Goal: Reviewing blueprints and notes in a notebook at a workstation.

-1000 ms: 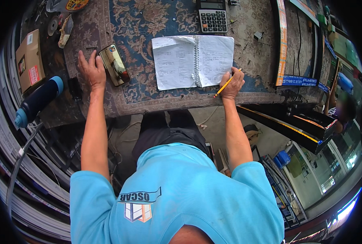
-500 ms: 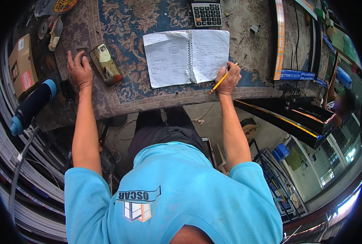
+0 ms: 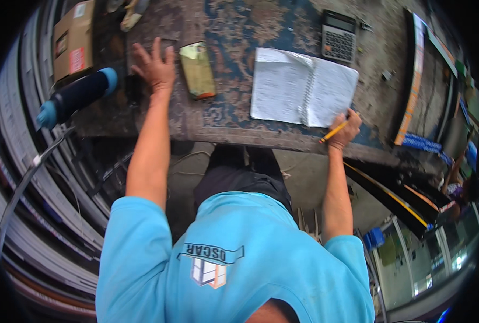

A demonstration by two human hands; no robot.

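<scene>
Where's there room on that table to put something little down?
There's bare patterned cloth between the phone and the notebook. Another bare patch lies between the notebook and the orange-striped frame, below the small metal piece. The left end is crowded: box, bottle and left hand sit close.

Matt paper notebook [image 3: 280, 89], glossy-looking phone [image 3: 198, 72], matt cardboard box [image 3: 81, 39], smooth cloth shirt [image 3: 282, 258]

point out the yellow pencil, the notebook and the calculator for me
yellow pencil [image 3: 333, 133], head view, middle of its shaft
notebook [image 3: 307, 90], head view, its spiral binding
calculator [image 3: 339, 43], head view, its keypad
</scene>
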